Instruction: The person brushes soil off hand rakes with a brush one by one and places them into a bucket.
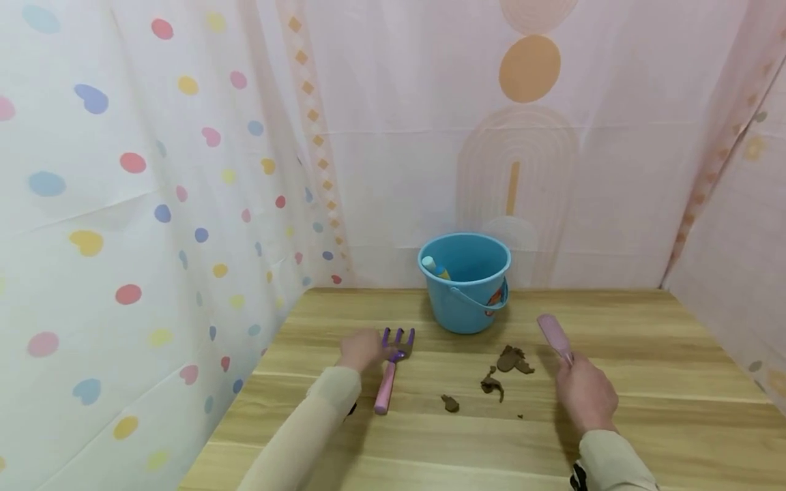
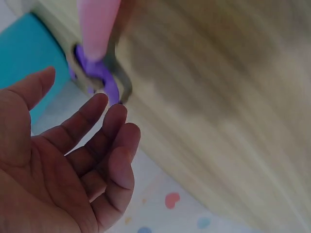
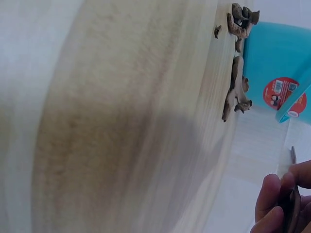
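— Noticing first, nearest the camera, a cream sleeve (image 1: 307,429) slanting up from the bottom edge.
— Starting from the far left, then?
— Finding a dotted curtain (image 1: 141,225) hanging there. Next, seeing the left grip (image 1: 361,349) holding nothing, fingers parted and loosely bent, just beside the head of a hand fork (image 1: 385,390).
— Touching it?
— Not managing to tell, even when checking the left wrist view. Seeing the fork lying on the wooden counter (image 1: 344,457), purple tines pointing toward the back, pink handle pointing toward the near edge.
— Going further right?
— Passing a small brown scrap (image 1: 451,404) lying by itself. Behind that, seeing a blue bucket (image 1: 463,307) standing upright near the back edge, its bail hanging down and a red sticker (image 3: 282,92) showing on its side.
— Then?
— Meeting more brown pieces (image 1: 509,361), lying just in front of the bucket.
— Ending where?
— Reaching a pink tool (image 1: 554,334), jutting forward from the right grip (image 1: 587,395). Seeing that grip clasping it, fingers curling round, well apart from the fork.
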{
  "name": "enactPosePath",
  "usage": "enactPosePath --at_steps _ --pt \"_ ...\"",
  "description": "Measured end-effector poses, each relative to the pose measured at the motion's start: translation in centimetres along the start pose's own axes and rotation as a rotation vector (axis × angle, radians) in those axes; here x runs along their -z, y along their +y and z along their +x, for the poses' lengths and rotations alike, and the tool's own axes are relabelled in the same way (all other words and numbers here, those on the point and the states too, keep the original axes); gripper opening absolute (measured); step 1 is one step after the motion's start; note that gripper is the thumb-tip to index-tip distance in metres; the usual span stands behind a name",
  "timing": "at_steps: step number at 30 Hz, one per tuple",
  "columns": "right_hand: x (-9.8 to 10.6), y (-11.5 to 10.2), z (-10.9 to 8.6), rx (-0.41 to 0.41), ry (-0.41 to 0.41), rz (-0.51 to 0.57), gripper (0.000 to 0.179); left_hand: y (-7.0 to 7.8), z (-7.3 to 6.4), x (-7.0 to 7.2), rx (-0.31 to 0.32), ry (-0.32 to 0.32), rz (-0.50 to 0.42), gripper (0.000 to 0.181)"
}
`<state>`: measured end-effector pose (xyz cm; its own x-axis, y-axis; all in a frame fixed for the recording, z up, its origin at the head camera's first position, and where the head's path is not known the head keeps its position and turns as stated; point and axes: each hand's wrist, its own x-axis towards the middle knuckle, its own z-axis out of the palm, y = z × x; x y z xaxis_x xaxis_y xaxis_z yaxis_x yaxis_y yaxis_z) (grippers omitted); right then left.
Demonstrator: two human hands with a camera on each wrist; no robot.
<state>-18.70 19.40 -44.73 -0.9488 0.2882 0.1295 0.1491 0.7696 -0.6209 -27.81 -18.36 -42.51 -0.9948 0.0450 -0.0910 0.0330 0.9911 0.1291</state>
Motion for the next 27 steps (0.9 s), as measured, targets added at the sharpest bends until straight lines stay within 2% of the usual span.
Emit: enactPosePath --at_steps 6,9,15,17,22,27 --pt "-0.1 0.3 0.1 -0.016 -0.017 -0.002 0.029 0.5 -1.2 -1.8 0.026 0.007 -0.070 0.043" --pt "-0.1 0.3 0.1 -0.025 -0.019 0.000 0.030 0.8 -1.5 -2.4 0.037 0.023 -0.074 0.040" --pt "-0.1 0.4 -0.1 -0.037 -0.017 -0.001 0.032 1.0 -1.5 -3.6 0.016 0.049 -0.096 0.031" --pt "-0.1 0.4 -0.1 -0.033 -0.011 -0.003 0.031 1.0 -1.4 -3.8 0.016 0.060 -0.105 0.026" --pt "0.1 0.3 -0.1 -0.011 -0.015 -0.002 0.032 0.7 -0.9 -4.0 0.025 0.125 -0.048 0.017" --pt "0.2 0.2 0.1 0.005 -0.027 -0.004 0.032 0.2 -1.0 -3.8 0.011 0.171 -0.033 0.023"
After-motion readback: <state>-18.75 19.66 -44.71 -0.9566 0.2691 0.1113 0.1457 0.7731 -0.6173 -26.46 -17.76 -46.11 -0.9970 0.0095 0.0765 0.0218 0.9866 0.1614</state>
